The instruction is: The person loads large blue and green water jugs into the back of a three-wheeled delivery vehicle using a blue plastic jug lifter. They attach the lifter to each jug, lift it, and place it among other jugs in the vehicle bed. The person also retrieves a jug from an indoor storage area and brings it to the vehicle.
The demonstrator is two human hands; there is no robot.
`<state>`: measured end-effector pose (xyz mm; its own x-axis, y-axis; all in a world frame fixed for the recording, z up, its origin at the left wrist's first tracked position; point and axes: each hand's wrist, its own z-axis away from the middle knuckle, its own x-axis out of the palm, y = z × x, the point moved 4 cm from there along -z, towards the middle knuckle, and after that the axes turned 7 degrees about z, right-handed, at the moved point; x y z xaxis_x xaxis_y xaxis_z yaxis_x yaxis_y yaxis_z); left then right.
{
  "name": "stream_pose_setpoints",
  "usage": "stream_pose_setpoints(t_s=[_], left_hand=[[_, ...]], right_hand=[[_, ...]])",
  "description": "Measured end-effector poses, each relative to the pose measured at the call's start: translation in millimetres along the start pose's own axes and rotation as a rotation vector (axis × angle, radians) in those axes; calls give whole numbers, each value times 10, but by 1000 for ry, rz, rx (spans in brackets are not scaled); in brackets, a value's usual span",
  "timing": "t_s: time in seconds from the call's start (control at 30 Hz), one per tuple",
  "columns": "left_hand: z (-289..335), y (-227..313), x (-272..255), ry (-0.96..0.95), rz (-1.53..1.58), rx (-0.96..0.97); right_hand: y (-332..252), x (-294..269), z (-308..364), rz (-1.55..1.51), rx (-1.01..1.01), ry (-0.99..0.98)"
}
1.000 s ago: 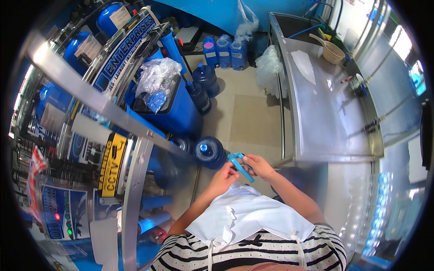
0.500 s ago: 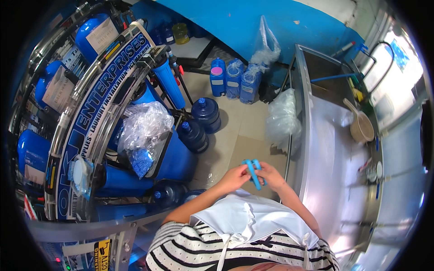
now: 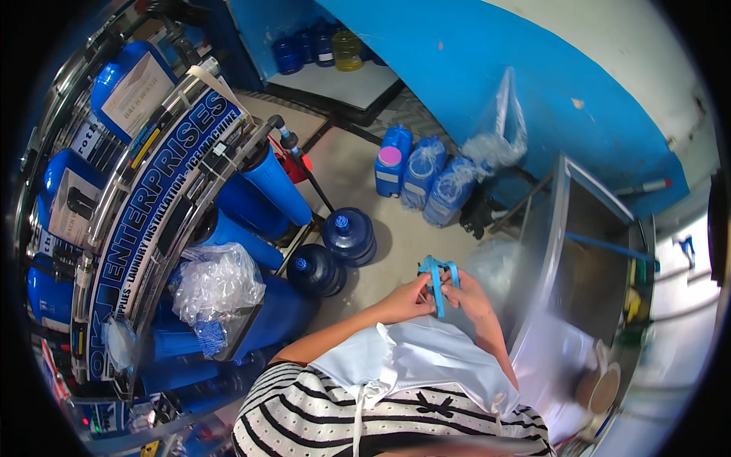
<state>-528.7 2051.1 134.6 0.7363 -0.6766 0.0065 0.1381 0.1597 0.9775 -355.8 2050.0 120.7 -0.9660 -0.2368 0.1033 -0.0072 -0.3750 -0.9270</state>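
In front of my white apron, both hands are raised at waist height, close together. Between them is a light-blue piece with two narrow, strap-like arms joined near the top; its exact kind I cannot make out. The fingers of my left hand are closed on its left arm. My right hand grips the other side, fingers bent round it. Parts of the piece are hidden behind the fingers.
Two round blue water jugs stand on the floor ahead. Beyond are several blue containers, some wrapped in plastic. At right is a steel sink with a dipper. A filter rack fills the left, beside crumpled clear plastic.
The view has swung, so the rack, jugs and sink sit differently in it. The light-blue piece has turned more upright and its two arms stand farther apart. Both hands still hold it.
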Motion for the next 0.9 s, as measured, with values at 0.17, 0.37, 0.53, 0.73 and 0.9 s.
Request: stream_pose_setpoints(t_s=[0.17, 0.37, 0.53, 0.73, 0.9], left_hand=[[-678, 88, -825, 334, 106, 22], [-1452, -135, -1964, 479, 270, -31], [-2120, 62, -2881, 515, 139, -55], [-3072, 315, -3826, 415, -8, -38], [-3521, 543, -4734, 536, -10, -48]], right_hand=[[-677, -121, -1460, 196, 16, -257], [-999, 48, -2951, 234, 58, -449], [-1357, -22, -3834, 140, 91, -462], [-1880, -411, -4946, 138, 113, -442], [-2282, -233, -6069, 118, 87, -505]])
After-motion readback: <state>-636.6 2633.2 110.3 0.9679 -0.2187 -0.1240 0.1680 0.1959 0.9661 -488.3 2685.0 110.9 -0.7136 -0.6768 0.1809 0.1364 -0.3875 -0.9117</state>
